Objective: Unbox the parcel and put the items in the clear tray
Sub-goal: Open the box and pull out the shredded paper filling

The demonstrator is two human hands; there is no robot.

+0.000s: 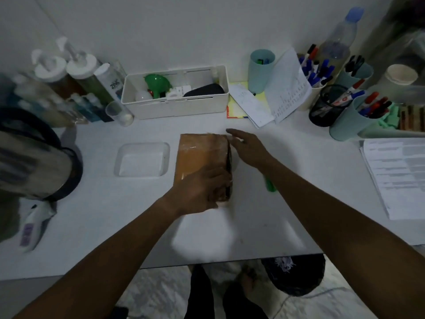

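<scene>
Brown parcel (200, 155) beside clear tray (117, 157), left hand (200, 192) gripping it, right hand (248, 148) fingers (232, 132) straight, funnel (157, 82) in bin (174, 107)

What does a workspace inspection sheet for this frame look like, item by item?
Surface: white table, dimly lit.
Job's things: brown parcel lying flat, dark gap along its right edge; clear tray left of it, nothing inside.
Clutter: green tool beside parcel; white bin, bottles, marker cups, papers along the edges.
Grippers: left hand grips parcel's near end; right hand open at its far right edge.
Cables: nothing seen.
Surroundings: white wall; dark bag below table.
</scene>
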